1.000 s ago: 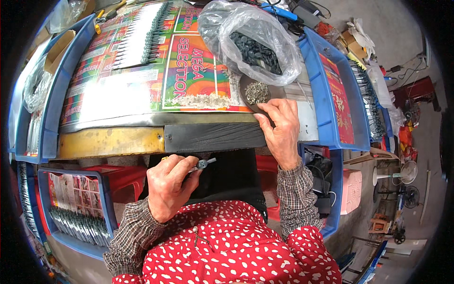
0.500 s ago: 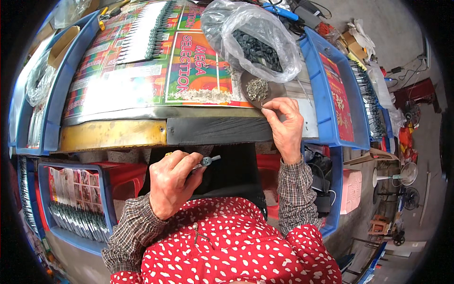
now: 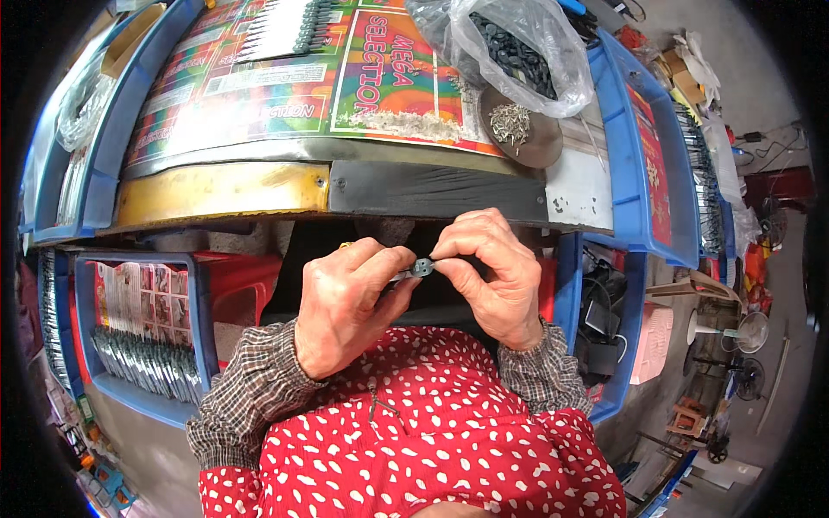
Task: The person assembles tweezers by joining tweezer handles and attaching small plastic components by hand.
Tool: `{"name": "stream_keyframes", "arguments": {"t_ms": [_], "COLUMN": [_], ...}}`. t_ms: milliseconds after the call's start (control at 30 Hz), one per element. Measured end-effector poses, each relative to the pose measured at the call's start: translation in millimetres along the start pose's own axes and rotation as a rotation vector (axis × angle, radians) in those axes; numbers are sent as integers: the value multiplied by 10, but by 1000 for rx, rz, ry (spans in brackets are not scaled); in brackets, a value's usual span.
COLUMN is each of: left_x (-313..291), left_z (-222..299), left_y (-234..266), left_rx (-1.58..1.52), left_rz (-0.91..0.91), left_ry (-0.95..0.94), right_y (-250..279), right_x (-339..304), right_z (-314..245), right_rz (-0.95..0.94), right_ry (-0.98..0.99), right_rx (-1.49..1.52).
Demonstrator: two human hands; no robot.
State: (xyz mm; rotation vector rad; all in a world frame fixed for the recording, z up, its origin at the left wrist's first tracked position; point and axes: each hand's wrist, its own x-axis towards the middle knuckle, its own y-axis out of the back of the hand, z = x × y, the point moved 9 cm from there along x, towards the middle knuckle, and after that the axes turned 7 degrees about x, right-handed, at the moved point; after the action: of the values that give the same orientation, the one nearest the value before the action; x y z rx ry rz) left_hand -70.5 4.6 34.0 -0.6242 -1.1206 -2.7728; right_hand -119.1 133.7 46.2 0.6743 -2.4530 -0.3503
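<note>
Just in front of my body, my left hand [image 3: 350, 302] pinches a small grey-green slotted part with round holes [image 3: 422, 267]. A thin metal piece shows beside it, the rest being covered by the fingers. My right hand [image 3: 492, 276] meets it from the other side, thumb and forefinger pressed together at the part's edge. The small metal pin in that pinch is hidden by the fingertips. Past the hands, on the table, lies a round dark dish [image 3: 542, 148] with a heap of small silvery pins [image 3: 509, 125].
A clear plastic bag [image 3: 566, 86] of black plastic pieces [image 3: 509, 52] stands behind the dish. Dark-ended tools [image 3: 289, 30] lie in a row at the far side. Blue crates flank the table left [image 3: 104, 155] and right [image 3: 622, 147]; another crate [image 3: 207, 319] holds several tools.
My right hand has left the pin dish and come down toward me, to the part in my left hand. The left hand has shifted right, and the view has tilted lower.
</note>
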Motion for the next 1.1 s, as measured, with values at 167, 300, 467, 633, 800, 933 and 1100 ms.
{"name": "stream_keyframes", "arguments": {"t_ms": [167,300,467,633,800,933,1100], "left_x": [-60,-89,-89,-78,-89,-131,-46], "left_z": [33,54,70,42,65,84,124], "left_y": [7,3,-13,-44,-24,-14,18], "left_rx": [23,76,112,152,157,191,195], "left_rz": [35,42,11,19,82,129,144], "left_ry": [-41,-78,-77,-73,-130,-158,-180], "right_y": [-79,-110,-132,-213,-303,-335,-9], "right_x": [-39,-54,-54,-79,-174,-307,-77], "right_z": [-7,-29,-121,-275,-323,-304,-272], "right_rz": [-17,-18,-19,-19,-43,-56,-9], "right_ry": [-6,9,79,269,360,419,288], "right_rx": [-5,-56,-143,-371,-476,-514,-390]}}
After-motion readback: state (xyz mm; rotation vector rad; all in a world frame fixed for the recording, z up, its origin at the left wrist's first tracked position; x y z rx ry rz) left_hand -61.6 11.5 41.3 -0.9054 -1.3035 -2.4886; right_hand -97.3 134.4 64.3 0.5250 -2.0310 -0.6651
